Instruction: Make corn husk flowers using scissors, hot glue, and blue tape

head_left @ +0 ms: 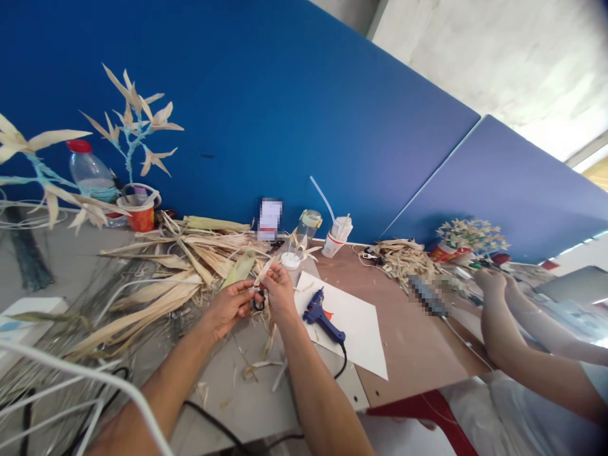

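My left hand (232, 306) and my right hand (280, 290) meet over the table, fingers bent in a pinch. A pale strip of dried corn husk (264, 271) rises between them, gripped at its lower part by both. Just below the fingertips shows a small black looped thing (258, 300); its kind is unclear, and I cannot tell which hand bears it. To the left, a pile of dried corn husks (190, 253) spreads beside my left hand. A blue hot glue gun (323, 318) lies on a white sheet (363, 329) right of my right hand.
Behind stand a lidded jar (308, 229), a paper cup (333, 242) and a phone (270, 218). Husk flowers (135, 114) rise at left near a bottle (90, 168). A white wire rack (118, 386) crosses the near left. At right are a co-worker's arms (508, 323).
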Demonstrator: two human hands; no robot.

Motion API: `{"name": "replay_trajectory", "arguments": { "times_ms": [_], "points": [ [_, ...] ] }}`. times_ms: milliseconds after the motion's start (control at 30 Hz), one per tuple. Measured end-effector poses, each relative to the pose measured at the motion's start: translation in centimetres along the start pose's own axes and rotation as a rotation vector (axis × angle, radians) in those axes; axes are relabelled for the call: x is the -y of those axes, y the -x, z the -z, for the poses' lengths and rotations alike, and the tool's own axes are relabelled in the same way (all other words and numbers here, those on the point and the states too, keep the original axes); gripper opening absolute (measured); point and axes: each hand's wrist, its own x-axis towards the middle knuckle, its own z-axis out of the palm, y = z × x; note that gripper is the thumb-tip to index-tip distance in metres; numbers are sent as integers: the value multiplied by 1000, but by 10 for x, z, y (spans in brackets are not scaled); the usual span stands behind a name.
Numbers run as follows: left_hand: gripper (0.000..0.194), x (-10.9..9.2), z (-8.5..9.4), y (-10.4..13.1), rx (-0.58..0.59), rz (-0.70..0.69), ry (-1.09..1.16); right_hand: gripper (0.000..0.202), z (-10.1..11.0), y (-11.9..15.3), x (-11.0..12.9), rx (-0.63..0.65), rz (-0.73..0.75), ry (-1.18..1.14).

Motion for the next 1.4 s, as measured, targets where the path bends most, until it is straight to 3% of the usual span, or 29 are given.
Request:
{"name": "replay_trajectory", "arguments": {
  "times_ms": [833,1233,1400],
  "points": [
    [31,3,2,-2,18,59,93,31,0,0,-1,-38,-41,-60],
    [29,1,1,-3,-105,-16,-75,26,-1,0,-3,-11,-34,-83],
    [28,2,5,-4,-94,-36,-93,21,4,-2,5,40,-140,-83]
  ]
}}
